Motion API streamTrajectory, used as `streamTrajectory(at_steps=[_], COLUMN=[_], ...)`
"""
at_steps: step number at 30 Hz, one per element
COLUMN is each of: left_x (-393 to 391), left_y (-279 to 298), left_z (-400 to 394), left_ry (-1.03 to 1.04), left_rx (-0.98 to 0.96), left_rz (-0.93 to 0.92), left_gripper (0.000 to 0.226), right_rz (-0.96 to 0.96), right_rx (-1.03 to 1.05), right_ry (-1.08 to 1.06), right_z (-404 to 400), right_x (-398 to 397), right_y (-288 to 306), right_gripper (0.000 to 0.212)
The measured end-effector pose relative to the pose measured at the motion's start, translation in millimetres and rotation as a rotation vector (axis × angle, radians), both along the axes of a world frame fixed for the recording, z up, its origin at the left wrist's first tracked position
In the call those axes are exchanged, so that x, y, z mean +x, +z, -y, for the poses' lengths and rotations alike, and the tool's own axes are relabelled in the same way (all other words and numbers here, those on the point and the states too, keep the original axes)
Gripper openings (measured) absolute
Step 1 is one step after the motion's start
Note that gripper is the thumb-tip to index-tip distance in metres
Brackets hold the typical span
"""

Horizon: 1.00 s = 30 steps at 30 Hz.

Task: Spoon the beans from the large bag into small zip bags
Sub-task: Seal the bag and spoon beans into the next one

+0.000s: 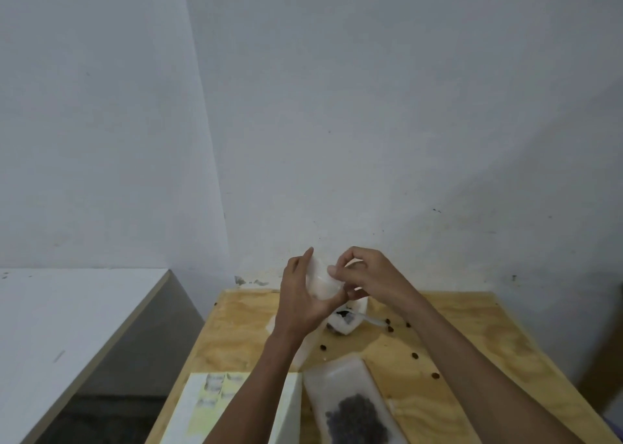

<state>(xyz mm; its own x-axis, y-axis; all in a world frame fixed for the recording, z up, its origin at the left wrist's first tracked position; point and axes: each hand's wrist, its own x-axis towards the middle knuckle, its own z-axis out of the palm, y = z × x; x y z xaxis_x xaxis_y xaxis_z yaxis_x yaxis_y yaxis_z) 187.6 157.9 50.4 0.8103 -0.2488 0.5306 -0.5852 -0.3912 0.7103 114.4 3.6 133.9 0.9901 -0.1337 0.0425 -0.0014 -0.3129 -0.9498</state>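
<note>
Head view: at the bottom edge lies a filled zip bag [354, 406] of dark beans, beside a white box [215, 406] on the plywood table [455, 349]. Above centre, the left hand [303, 295] grips a small zip bag [322, 283] while the right hand [367, 275] pinches its top. Behind them stands the large bag [347, 322], with loose beans [389, 325] scattered nearby.

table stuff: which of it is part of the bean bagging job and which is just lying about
Part of the job:
- small zip bag, held up by the left hand and right hand
- large bag, with a spoon handle sticking out
- flat bag with beans

Lying about:
- loose beans scattered on the plywood table
- white box
</note>
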Motion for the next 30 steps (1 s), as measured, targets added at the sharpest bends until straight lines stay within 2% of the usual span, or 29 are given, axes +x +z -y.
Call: streamTrajectory(at_steps=[4,6,10,13,16,22,30], left_x=[-16.1,-26.2,-42.4,-55.2,-67.8,-85.3,-91.5], left_y=[18.0,30.4,59.4,80.3,96.2,107.0,100.3], left_z=[-0.1,-5.0,-19.3,-27.7,-29.4,-27.1,-24.6], left_ry=[-0.018,-0.05,-0.215,-0.293,-0.309,-0.335,-0.255], left_rx=[-0.019,-0.087,-0.465,-0.568,-0.607,-0.598,-0.546], left_rz=[-0.018,-0.053,-0.208,-0.274,-0.283,-0.225,-0.204], left_gripper=[0.123,0.117,0.06,0.035,0.034,0.028,0.01], right_rz=[0.062,0.124,0.305,0.361,0.356,0.398,0.339], right_rx=[-0.122,-0.164,-0.14,0.002,0.04,0.189,0.232], right_ry=[-0.102,-0.192,-0.341,-0.297,-0.204,-0.237,-0.247], right_z=[-8.3,-9.1,-12.2,-17.9,-27.7,-34.4,-33.1], right_x=[-9.8,-15.2,-29.9,-43.2,-54.3,-63.1,-71.9], right_y=[13.5,18.1,29.1,37.3,40.9,39.8,31.6], right_gripper=[0.015,0.013,0.021,0.017,0.017,0.012,0.013])
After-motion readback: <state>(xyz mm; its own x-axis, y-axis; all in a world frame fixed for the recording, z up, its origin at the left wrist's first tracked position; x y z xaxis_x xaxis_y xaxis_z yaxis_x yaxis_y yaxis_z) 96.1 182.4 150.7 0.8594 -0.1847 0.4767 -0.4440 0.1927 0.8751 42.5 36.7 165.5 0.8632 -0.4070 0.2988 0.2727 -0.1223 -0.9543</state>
